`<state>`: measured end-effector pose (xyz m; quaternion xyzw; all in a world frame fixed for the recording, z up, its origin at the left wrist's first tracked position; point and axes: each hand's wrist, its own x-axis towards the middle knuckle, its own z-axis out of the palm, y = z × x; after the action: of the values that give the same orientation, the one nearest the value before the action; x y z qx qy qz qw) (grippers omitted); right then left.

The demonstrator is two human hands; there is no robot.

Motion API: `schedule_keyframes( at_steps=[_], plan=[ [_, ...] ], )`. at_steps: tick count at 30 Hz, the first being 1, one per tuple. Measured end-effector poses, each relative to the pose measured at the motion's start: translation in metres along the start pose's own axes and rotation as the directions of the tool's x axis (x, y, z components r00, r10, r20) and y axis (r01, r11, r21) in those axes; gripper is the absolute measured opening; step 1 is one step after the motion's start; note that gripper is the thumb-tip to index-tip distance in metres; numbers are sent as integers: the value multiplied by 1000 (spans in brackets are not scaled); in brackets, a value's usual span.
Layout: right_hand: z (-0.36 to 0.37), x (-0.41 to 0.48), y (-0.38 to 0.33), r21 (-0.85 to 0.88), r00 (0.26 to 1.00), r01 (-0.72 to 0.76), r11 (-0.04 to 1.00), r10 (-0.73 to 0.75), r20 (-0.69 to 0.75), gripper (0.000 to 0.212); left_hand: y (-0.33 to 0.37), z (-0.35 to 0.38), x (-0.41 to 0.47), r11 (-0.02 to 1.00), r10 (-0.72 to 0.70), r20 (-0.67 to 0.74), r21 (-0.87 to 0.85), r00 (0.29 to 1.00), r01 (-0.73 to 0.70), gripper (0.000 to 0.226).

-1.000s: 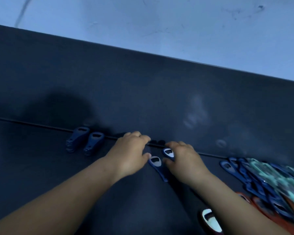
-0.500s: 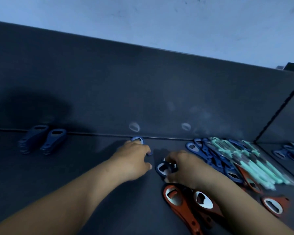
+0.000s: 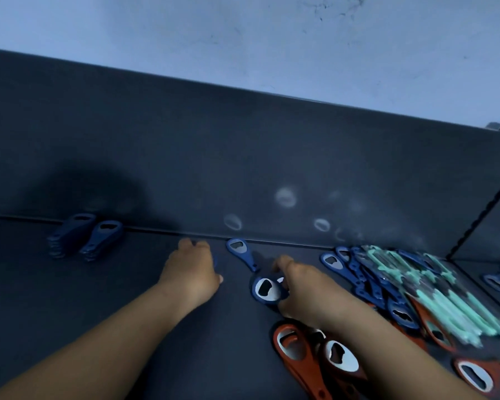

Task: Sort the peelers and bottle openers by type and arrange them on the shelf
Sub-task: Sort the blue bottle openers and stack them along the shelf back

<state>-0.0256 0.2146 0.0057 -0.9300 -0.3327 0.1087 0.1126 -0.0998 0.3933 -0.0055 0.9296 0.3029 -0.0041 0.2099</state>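
Head view: the left hand (image 3: 192, 272) sits further left than half a second ago, off the laid opener (image 3: 240, 252) it was covering then. That blue opener now lies free on the shelf (image 3: 98, 290), its head against the back wall (image 3: 243, 154) and its handle slanting toward the person. The left hand's fingers are curled down toward the shelf, knuckles up; a sliver of blue shows at its right edge, but whether it grips anything I cannot tell. The right hand (image 3: 299, 287) keeps its pinch on the held opener (image 3: 267, 288), also blue, just beside the laid one's handle end; a second head may sit behind it, too hidden to be sure.

Far left, two stacks (image 3: 101, 241) of blue openers stand at the back wall as before, well apart from the laid opener. To the right, the pile (image 3: 367, 281) mixes blue openers with teal peelers (image 3: 451, 301); red openers (image 3: 298, 347) lie nearest, by the right forearm.

The release suggests one blue opener is now placed and a fresh spot is begun; the held opener likely goes next to it. Most of the sorting looks undone; the peelers and red openers remain mixed in the heap.
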Motion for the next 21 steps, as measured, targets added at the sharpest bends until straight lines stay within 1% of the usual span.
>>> schedule_keyframes(
  at_steps=[2, 5, 6, 8, 9, 11, 13, 14, 15, 16, 17, 19, 21],
  plan=[
    [-3, 3, -1, 59, 999, 14, 998, -17, 45, 48, -5, -6, 0, 998, -25, 44, -54, 999, 27, 56],
    [-3, 15, -5, 214, 999, 17, 977, -25, 32, 30, -12, -13, 1, 992, -71, 102, -94, 992, 80, 54],
    [-3, 21, -7, 307, 1000, 15, 952, -19, 11, 24, -14, -14, 1, 991, -82, 106, -95, 991, 92, 48],
    [-6, 33, -14, 487, 999, 3, 873, 15, -32, 20, -16, -16, 2, 993, -81, 104, -82, 991, 89, 21],
    [-9, 39, -19, 543, 998, -8, 840, 39, -46, 20, -18, -17, 2, 993, -75, 112, -79, 991, 84, 11],
    [-12, 53, -26, 601, 996, -34, 798, 76, -44, 20, -21, -15, 3, 989, -55, 128, -127, 990, 72, 11],
    [-10, 68, -32, 615, 995, -68, 785, 99, -16, 21, -26, -12, 4, 958, -40, 114, -277, 993, 70, 15],
    [-7, 75, -34, 589, 994, -86, 804, 112, -7, 22, -28, -12, 4, 924, -44, 92, -375, 995, 76, 14],
    [-3, 81, -35, 543, 992, -104, 833, 123, 1, 23, -28, -12, 4, 868, -58, 84, -489, 995, 92, 10],
    [1, 85, -35, 495, 991, -123, 860, 137, 8, 24, -27, -13, 3, 796, -78, 100, -593, 992, 122, 6],
    [4, 89, -36, 466, 988, -144, 873, 154, 17, 24, -25, -14, 3, 719, -99, 140, -674, 985, 168, 7],
    [6, 92, -38, 440, 984, -169, 882, 177, 22, 24, -22, -16, 4, 582, -122, 219, -774, 968, 249, 21],
    [6, 93, -40, 382, 982, -182, 906, 188, 21, 27, -21, -15, 4, 461, -114, 258, -842, 959, 281, 36]
  ],
)
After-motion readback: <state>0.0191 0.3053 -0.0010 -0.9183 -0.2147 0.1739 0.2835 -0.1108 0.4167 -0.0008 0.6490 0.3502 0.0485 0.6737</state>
